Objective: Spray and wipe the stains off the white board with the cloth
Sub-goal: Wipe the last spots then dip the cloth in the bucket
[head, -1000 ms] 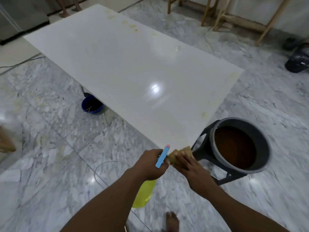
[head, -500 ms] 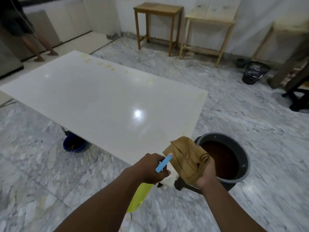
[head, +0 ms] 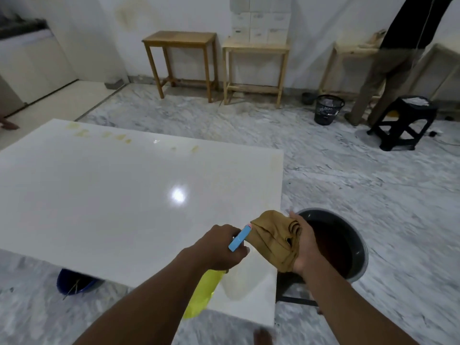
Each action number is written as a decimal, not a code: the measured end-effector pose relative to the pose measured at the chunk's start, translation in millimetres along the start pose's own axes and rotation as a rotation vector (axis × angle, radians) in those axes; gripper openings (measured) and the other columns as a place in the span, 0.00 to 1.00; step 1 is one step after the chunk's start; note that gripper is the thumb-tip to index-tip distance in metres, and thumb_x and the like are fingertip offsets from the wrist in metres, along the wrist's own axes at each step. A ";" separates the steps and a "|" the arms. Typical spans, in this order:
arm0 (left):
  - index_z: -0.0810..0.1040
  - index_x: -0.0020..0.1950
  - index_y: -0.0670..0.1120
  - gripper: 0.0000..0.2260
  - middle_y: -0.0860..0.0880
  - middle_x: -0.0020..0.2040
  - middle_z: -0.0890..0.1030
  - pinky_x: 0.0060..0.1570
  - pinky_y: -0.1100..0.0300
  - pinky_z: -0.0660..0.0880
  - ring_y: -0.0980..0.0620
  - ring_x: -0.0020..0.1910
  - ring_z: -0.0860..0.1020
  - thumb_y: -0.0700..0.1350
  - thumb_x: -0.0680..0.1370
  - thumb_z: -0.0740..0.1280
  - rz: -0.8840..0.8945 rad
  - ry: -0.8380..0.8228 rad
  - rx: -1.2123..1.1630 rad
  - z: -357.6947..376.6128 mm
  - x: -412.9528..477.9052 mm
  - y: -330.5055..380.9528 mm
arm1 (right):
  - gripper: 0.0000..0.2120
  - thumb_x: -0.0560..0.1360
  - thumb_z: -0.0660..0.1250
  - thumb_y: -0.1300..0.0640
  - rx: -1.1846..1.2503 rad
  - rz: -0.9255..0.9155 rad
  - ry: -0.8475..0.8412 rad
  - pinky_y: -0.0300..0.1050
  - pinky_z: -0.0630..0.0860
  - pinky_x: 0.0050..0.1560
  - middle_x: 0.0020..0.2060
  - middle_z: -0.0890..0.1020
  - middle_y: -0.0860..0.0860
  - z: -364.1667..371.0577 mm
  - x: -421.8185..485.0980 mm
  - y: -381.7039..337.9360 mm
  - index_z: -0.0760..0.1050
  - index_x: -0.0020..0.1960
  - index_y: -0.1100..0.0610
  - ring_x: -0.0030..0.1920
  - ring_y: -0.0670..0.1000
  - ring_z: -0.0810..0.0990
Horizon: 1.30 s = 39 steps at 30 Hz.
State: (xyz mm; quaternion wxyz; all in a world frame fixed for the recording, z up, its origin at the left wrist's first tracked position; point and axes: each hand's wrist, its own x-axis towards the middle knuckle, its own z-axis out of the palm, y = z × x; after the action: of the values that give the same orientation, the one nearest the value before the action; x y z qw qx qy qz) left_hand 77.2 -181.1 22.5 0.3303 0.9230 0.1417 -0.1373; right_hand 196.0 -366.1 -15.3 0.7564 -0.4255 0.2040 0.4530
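While both hands hang over the near right corner: here's the rundown.

white board: big glossy slab lying flat, takes up the left and middle of the view, ceiling light glaring off the middle of it.

stains: yellowish smudges in a row along the far edge, well away from both hands; there's also a faint tint down the right edge.

left hand: fist clenched round the neck of the spray bottle, knuckles up, sitting over the board's near right corner.

spray bottle: yellow body hangs down below the fist, blue trigger head sticks up and points at the cloth.

right hand: palm turned leftward, fingers curled around the cloth, gripping it bunched up.

cloth: mustard-brown, wrinkled, just right of the blue trigger head and pretty much touching it, held above the board's right edge and not on the surface.

bucket: grey, dark brownish water inside, right beside the board behind the right hand.

blue tub: on the marble floor, poking out from under the board's near edge.

background: two wooden tables at the wall, a black basket, a black stool, and another person standing far right.
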 end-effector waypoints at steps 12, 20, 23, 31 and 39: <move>0.79 0.46 0.44 0.11 0.44 0.41 0.85 0.44 0.42 0.83 0.43 0.37 0.86 0.52 0.80 0.70 -0.086 0.166 -0.197 -33.7 194.7 22.1 | 0.18 0.72 0.62 0.51 -0.959 -0.277 0.395 0.43 0.76 0.40 0.45 0.80 0.57 60.9 244.4 -231.1 0.74 0.57 0.60 0.41 0.56 0.80; 0.79 0.47 0.45 0.10 0.44 0.43 0.85 0.44 0.43 0.83 0.42 0.37 0.85 0.51 0.81 0.71 -0.107 0.187 -0.226 -49.0 276.3 13.5 | 0.40 0.76 0.53 0.31 -1.767 -0.292 0.445 0.68 0.57 0.73 0.78 0.59 0.59 54.3 400.5 -249.9 0.54 0.79 0.56 0.77 0.64 0.58; 0.79 0.47 0.45 0.10 0.44 0.42 0.84 0.42 0.42 0.84 0.42 0.37 0.85 0.51 0.81 0.71 -0.127 0.180 -0.249 -44.8 287.1 0.4 | 0.34 0.80 0.49 0.36 -1.821 -0.530 0.553 0.66 0.54 0.75 0.79 0.57 0.60 47.3 421.6 -241.4 0.60 0.77 0.58 0.79 0.62 0.53; 0.79 0.48 0.47 0.08 0.46 0.43 0.84 0.43 0.44 0.84 0.45 0.38 0.85 0.51 0.81 0.70 -0.144 0.178 -0.264 -40.6 297.0 -14.5 | 0.31 0.80 0.48 0.42 -1.955 -0.820 0.540 0.63 0.49 0.78 0.80 0.57 0.57 19.1 438.0 -216.6 0.56 0.79 0.56 0.80 0.60 0.50; 0.80 0.49 0.45 0.09 0.44 0.44 0.84 0.43 0.43 0.84 0.43 0.38 0.85 0.51 0.81 0.71 -0.132 0.155 -0.220 -34.0 264.1 -14.0 | 0.32 0.80 0.48 0.43 -1.962 -0.825 0.532 0.64 0.48 0.78 0.81 0.55 0.57 4.6 403.9 -176.9 0.54 0.80 0.56 0.81 0.60 0.47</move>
State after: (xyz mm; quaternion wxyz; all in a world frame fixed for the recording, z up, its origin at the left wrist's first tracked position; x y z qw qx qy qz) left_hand 321.2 -103.5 -51.8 0.4076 0.8778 0.2414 -0.0709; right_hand 552.2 -195.9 -211.9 0.1140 -0.9620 -0.2467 0.0242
